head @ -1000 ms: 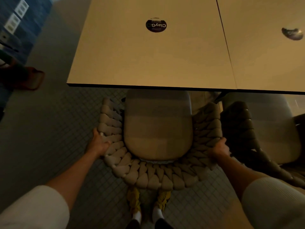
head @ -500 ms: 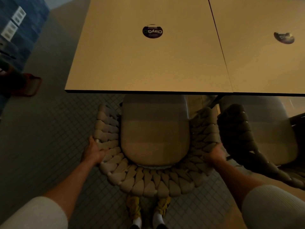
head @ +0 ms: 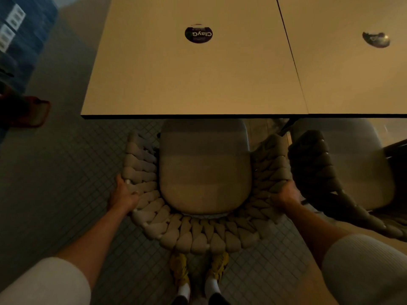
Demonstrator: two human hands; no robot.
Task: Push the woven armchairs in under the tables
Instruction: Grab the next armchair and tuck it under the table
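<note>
Hands clamp the pale woven armchair (head: 198, 236) at both sides of its curved back: the left hand (head: 124, 195) grips the braided rim on its left, the right hand (head: 286, 194) grips the rim on its right. The seat cushion (head: 204, 172) has its front edge under the near edge of the tabletop (head: 193, 80), while the back and arms stand out over the tiled floor (head: 55, 183). Yellow shoes (head: 179, 269) stand just behind the chair. A darker woven armchair (head: 315, 164) sits just beside it on the right, partly under the adjoining tabletop (head: 352, 80). A round dark sticker (head: 198, 34) lies on the first tabletop.
</note>
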